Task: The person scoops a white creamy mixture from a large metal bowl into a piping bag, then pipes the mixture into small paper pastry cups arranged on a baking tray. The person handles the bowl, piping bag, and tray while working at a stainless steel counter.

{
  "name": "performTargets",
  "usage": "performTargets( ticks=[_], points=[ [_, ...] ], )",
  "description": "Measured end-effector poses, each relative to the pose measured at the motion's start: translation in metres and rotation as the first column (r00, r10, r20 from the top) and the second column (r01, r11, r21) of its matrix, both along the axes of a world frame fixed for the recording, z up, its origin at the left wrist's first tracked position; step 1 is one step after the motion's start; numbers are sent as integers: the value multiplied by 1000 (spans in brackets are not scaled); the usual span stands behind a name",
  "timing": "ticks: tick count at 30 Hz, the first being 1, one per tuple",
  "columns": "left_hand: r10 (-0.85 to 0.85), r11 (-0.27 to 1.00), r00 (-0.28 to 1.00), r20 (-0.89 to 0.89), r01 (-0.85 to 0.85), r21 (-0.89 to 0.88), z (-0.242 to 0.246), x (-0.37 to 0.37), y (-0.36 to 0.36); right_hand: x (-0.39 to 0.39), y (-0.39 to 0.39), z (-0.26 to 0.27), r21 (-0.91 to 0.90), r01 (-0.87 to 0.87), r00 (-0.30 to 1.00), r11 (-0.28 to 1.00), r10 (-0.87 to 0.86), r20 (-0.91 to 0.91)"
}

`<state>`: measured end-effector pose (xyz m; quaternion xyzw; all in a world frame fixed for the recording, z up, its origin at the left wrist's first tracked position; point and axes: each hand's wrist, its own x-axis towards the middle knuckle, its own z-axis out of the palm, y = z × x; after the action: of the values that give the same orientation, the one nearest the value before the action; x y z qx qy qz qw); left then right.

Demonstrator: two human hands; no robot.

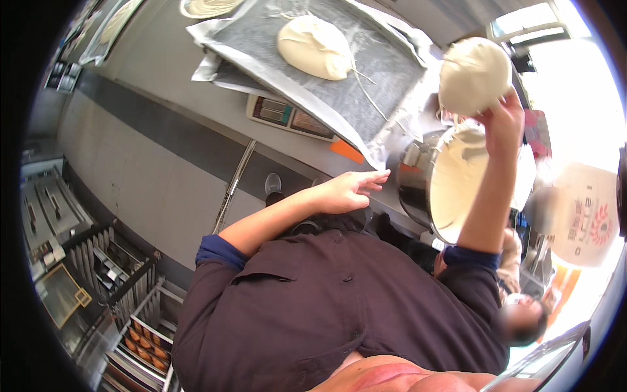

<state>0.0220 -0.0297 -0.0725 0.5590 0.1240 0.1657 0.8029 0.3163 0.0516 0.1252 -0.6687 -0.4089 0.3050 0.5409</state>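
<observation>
In the head view my right hand (504, 122) is raised at the upper right, gripping the lower edge of a large round mass of pale, sticky dough (474, 76). Whether a scraper or bowl lies under that mass is hidden. Strands hang from it over a steel mixing bowl (416, 186) holding more smooth pale dough (455, 181). My left hand (350, 191) holds nothing, its fingers extended beside the near corner of a paper-lined tray (392, 105). On this tray rests an oval mound of dough (316, 46), with thin strands trailing from its right end.
Another lined tray edge (230, 73) shows beneath the first. A scale-like device (294, 117) and an orange card (347, 151) lie partly under the trays. Dough fills a bowl (210, 6) at the top. Baked goods sit on a rack (147, 345) lower left. Another person (521, 318) is at right.
</observation>
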Motion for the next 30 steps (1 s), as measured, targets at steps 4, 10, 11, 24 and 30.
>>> performTargets(
  ticks=[4,10,11,24,30],
  points=[
    [70,989,995,-76,-79,-123,-2,-29,-6,-128,114,-66,-342,-55,447,938,329,832],
    [229,956,971,-64,-237,-172,2,-65,-7,-111,153,-113,422,-199,760,884,-133,637],
    [221,961,973,-64,-228,-157,2,-66,-7,-103,144,-107,401,-200,747,894,-125,653],
    [-85,993,992,-95,92,74,20,16,26,137,-101,-86,250,337,926,907,-271,-264],
    [-58,978,982,-177,92,187,26,55,32,135,-154,-159,-475,409,893,780,-448,33]
  ],
)
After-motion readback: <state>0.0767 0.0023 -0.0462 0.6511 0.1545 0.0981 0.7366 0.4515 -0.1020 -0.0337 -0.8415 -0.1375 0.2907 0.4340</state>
